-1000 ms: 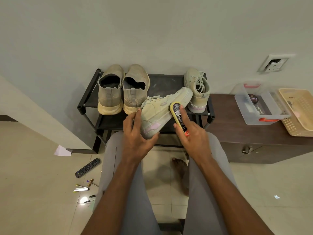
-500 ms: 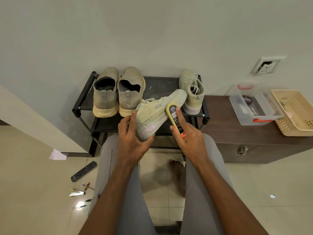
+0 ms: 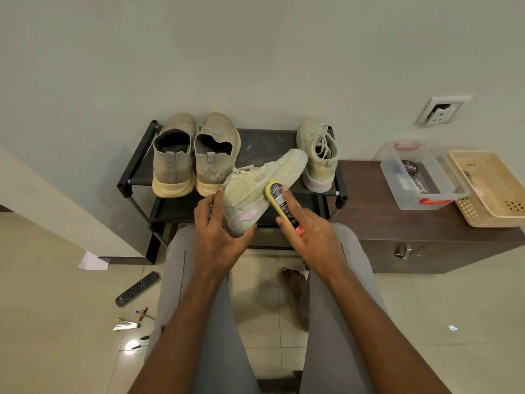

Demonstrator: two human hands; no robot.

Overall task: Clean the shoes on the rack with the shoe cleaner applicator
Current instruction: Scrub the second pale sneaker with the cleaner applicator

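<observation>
My left hand (image 3: 220, 226) grips the heel end of a pale green sneaker (image 3: 255, 190) with a pink heel patch, holding it tilted in front of the black shoe rack (image 3: 133, 177). My right hand (image 3: 308, 226) holds the yellow shoe cleaner applicator (image 3: 279, 203), its far end pressed against the sneaker's side, index finger lying along its top. The matching sneaker (image 3: 318, 155) stands on the rack's top shelf at right. A pair of beige knit shoes (image 3: 193, 157) stands at the left of the same shelf.
A dark wooden cabinet (image 3: 397, 231) adjoins the rack on the right, bearing a clear plastic box (image 3: 397, 177) and a cream basket (image 3: 488, 189). On the tiled floor at left lie a remote control (image 3: 136, 288), pens (image 3: 127, 325) and a paper scrap (image 3: 92, 261). My knees fill the foreground.
The applicator's far end has slid slightly along the sneaker's side, toward the heel. My left hand keeps the same hold on the shoe. The camera has shifted a little.
</observation>
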